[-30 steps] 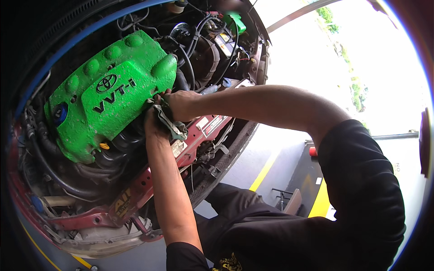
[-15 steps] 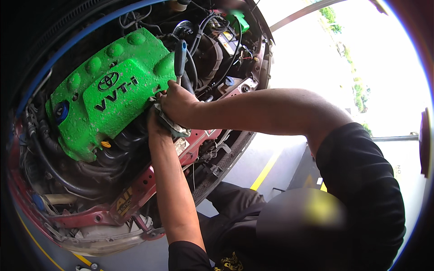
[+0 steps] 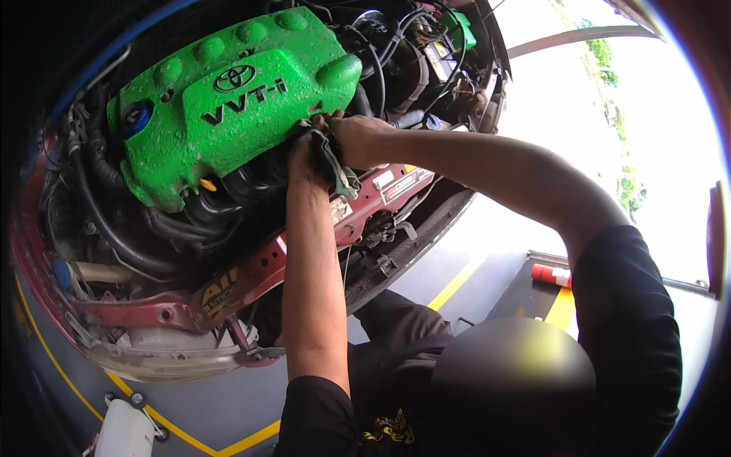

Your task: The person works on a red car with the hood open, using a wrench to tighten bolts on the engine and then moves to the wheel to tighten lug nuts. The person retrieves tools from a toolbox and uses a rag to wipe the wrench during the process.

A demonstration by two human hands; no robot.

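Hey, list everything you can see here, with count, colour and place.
Rag: one, greyish, at both hands
Engine cover: one, green, upper left
Round cap: one, blue, cover's left end
Small tab: one, orange-yellow, cover's lower edge
Hoses: several, black, around cover
Battery-like box: one, dark, pale label, right of cover
Front crossbar: one, dark red, below cover
Cylinder: one, red, right
Container: one, white, bottom left
Floor lines: several, yellow, grey floor
Left hand, right hand: one each, bare, cover's lower right edge
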